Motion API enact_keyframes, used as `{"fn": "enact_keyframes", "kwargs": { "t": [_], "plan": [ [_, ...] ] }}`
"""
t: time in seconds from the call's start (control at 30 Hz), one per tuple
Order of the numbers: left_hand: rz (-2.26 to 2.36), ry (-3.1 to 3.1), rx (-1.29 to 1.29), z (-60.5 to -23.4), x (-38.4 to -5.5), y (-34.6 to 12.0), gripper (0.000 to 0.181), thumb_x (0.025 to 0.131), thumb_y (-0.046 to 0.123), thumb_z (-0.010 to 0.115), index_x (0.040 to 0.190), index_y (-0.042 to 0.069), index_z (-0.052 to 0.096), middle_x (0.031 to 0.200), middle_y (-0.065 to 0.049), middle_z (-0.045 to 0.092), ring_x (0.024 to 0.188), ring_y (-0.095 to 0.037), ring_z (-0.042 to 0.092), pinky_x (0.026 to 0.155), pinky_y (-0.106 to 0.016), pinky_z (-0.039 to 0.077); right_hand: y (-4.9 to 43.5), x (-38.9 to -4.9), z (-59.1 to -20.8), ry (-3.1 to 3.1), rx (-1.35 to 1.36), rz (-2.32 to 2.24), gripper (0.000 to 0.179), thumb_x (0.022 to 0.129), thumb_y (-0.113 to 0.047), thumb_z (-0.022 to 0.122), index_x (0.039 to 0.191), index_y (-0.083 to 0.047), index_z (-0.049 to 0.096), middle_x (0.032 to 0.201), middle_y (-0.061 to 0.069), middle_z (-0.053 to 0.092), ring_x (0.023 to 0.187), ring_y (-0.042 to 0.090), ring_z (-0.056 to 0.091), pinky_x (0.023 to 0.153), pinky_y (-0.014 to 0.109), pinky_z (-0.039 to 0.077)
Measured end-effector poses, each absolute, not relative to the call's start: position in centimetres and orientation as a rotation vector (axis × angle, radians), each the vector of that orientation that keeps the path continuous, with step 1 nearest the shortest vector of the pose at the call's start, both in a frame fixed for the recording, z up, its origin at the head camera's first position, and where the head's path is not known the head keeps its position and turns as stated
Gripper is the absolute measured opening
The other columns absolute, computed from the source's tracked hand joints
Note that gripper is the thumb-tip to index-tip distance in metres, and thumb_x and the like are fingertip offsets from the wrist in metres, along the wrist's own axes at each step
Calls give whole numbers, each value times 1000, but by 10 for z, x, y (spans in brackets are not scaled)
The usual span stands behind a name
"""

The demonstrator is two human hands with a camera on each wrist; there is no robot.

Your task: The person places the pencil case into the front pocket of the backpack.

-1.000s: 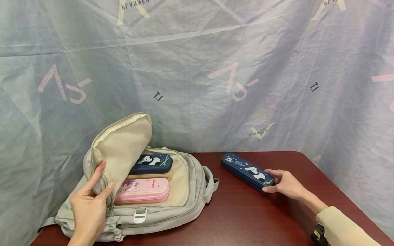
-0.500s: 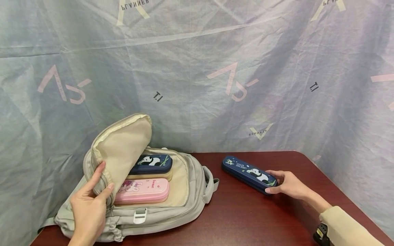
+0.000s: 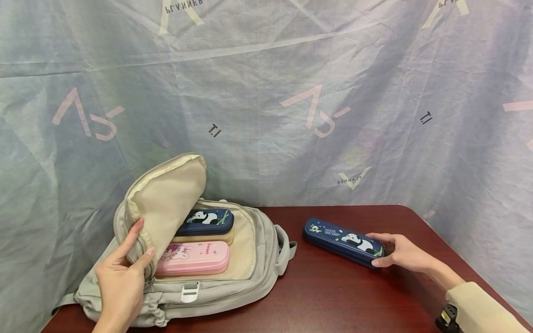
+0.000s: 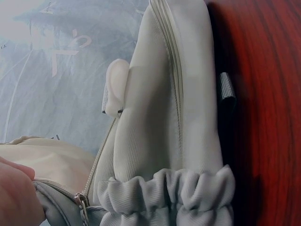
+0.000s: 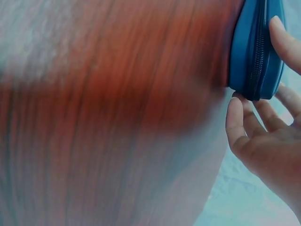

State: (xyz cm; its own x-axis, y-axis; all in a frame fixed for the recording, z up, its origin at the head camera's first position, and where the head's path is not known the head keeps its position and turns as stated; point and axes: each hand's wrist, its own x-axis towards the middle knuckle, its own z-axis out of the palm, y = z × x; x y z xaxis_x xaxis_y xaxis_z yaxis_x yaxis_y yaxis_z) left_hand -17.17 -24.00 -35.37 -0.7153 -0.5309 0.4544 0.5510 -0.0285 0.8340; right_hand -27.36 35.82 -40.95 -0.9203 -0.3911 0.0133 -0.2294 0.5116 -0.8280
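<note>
On the left lies a grey-beige backpack [image 3: 225, 298], its front flap [image 3: 166, 203] lifted by my left hand [image 3: 120, 277], which pinches the flap's zippered edge between thumb and fingers. Inside the pocket, a navy panda pencil case [image 3: 208, 222] rests on a beige one [image 3: 225, 238]; nearer is a pink rabbit pencil case [image 3: 200, 257]. The flap covers their left ends. To the right, my right hand [image 3: 401, 252] grips the near right end of another navy panda pencil case [image 3: 343, 243] at the table. The right wrist view shows this case's zipper side [image 5: 257, 52], thumb on one face.
The dark red wooden table [image 3: 333, 296] has a rounded far right corner. A grey printed cloth [image 3: 266, 92] hangs behind and around it. The backpack's carry handle [image 3: 285, 249] sticks out toward the table's middle.
My right hand has moved right and slightly nearer, bringing the navy pencil case along and turning it a little. My left hand and the flap stay put.
</note>
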Motion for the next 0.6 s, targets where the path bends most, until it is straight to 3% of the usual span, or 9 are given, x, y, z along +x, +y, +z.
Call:
{"fn": "enact_keyframes", "kwargs": {
  "t": [0.13, 0.4, 0.6],
  "plan": [
    [-1837, -1495, -23, -354, -172, -240, 65, 83, -35, 58, 139, -2, 64, 142, 1, 66, 153, -14, 32, 115, -18, 34, 362, -272, -410, 2550, -510, -1397, 82, 85, -6, 84, 152, 15, 42, 136, 31, 57, 109, 35, 61, 79, 32, 60],
    [-1840, -1501, -20, -354, -172, -241, 65, 84, -35, 58, 139, -1, 64, 143, 1, 65, 153, -14, 31, 114, -18, 35, 366, -274, -414, 2585, -473, -1402, 78, 87, -7, 85, 148, 17, 45, 125, 23, 66, 101, 23, 67, 76, 31, 60],
    [-1835, -1491, -37, -354, -172, -240, 65, 83, -35, 58, 139, -2, 64, 143, 0, 65, 153, -15, 32, 114, -18, 36, 373, -276, -416, 2590, -503, -1393, 77, 87, -7, 84, 150, 14, 46, 124, 22, 66, 97, 22, 66, 72, 32, 58]
  ]
}}
